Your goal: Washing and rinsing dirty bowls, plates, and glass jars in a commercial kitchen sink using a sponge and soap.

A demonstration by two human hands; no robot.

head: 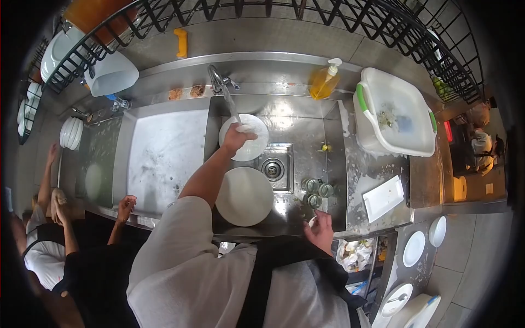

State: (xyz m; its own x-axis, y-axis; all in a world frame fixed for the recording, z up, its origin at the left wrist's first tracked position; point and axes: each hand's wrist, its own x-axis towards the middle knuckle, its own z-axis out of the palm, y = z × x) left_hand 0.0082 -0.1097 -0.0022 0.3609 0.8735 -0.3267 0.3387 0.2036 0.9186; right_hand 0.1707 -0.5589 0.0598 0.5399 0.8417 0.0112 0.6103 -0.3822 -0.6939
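My left hand [240,138] is over a small white round plate [257,149] in the sink, in the stream from the running faucet [217,80]. Something pale, water or a small object, shows at its fingers; which one I cannot tell. A larger white round plate [244,197] lies nearer me. At the sink's front right, my right hand [320,230] has bent fingers beside a small whitish thing [313,222]; a grip on it cannot be made out. Several small clear glasses [314,201] stand just beyond that hand, right of the drain [272,169].
A white tub [369,135] with green handles and a rectangular white dish [383,199] are on the right counter. A soap pump bottle [324,84] stands behind the sink. Other basins lie left, with co-workers' hands [126,208] near their front edge. A black wire rack [328,18] hangs overhead.
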